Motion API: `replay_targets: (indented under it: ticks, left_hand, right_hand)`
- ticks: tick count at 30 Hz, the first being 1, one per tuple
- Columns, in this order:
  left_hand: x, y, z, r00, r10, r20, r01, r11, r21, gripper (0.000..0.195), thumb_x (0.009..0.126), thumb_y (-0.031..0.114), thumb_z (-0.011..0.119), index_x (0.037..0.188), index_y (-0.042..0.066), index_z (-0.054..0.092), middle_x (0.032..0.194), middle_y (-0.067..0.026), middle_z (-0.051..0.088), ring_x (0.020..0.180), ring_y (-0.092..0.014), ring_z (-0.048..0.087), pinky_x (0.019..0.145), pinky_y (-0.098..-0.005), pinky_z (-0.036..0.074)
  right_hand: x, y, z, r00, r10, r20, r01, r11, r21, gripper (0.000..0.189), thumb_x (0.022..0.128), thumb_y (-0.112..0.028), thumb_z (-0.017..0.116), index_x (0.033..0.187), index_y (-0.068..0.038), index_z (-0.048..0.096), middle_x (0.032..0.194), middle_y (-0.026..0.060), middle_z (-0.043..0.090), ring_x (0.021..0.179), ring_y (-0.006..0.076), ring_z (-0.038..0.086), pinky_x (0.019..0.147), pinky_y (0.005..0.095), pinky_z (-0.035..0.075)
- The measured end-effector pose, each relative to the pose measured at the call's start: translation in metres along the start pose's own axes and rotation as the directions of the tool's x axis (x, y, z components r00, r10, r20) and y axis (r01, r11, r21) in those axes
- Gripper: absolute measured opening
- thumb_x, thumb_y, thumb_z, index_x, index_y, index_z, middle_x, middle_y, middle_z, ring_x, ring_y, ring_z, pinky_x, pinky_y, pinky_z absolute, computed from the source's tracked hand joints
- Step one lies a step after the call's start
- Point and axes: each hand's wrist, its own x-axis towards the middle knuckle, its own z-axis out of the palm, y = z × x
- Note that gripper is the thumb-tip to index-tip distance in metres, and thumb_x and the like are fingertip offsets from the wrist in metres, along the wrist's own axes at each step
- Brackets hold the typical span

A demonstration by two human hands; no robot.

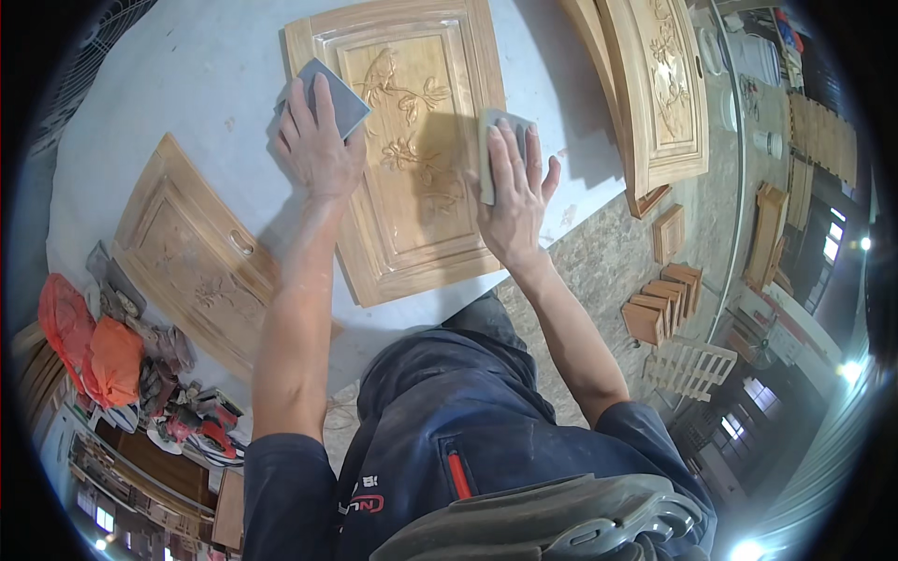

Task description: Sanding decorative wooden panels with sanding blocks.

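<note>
A carved wooden door panel [414, 151] with a bird and flowers in relief lies on a pale covered table [210, 77]. My left hand [319, 147] presses a dark grey abrasive sheet or pad [351, 112] at the panel's left edge, fingers spread over it. At the right edge, my right hand [515, 189] holds a grey sanding sponge [485, 161], its fingers lying across the top. The undersides of both pads are hidden. Left of my left forearm lies a second carved panel [189, 259] with an oval cutout, partly covered by that arm.
More carved panels [666, 91] stand at the table's right side. Orange and red bags [116, 357] and red power tools [217, 428] crowd the lower left. Small wooden panels [645, 319] and a slatted wooden rack [687, 365] are on the floor to the right.
</note>
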Motion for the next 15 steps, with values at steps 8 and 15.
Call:
replay_targets:
  ticks: [8, 15]
  left_hand:
    - [0.005, 0.004, -0.005, 0.999, -0.013, 0.046, 0.015, 0.999, -0.049, 0.091, 0.086, 0.034, 0.078, 0.167, 0.017, 0.04, 0.167, -0.0219, 0.04, 0.14, -0.042, 0.048, 0.113, -0.0547, 0.035]
    - [0.006, -0.001, -0.005, 0.998, -0.049, 0.037, 0.049, 0.999, -0.01, 0.092, 0.086, 0.033, 0.077, 0.167, 0.012, 0.039, 0.169, -0.023, 0.039, 0.143, -0.043, 0.046, 0.114, -0.0539, 0.034]
  right_hand:
    - [0.121, 0.011, 0.066, 0.986, 0.061, 0.153, -0.047, 0.995, -0.091, 0.072, 0.11, -0.063, 0.046, 0.163, -0.013, 0.046, 0.162, 0.0069, 0.057, 0.163, 0.0419, 0.027, 0.119, 0.0814, 0.021]
    - [0.116, 0.02, 0.08, 0.987, -0.04, 0.156, 0.056, 0.993, -0.099, 0.064, 0.112, -0.057, 0.047, 0.16, -0.016, 0.048, 0.16, 0.0052, 0.058, 0.16, 0.0439, 0.032, 0.119, 0.0792, 0.024]
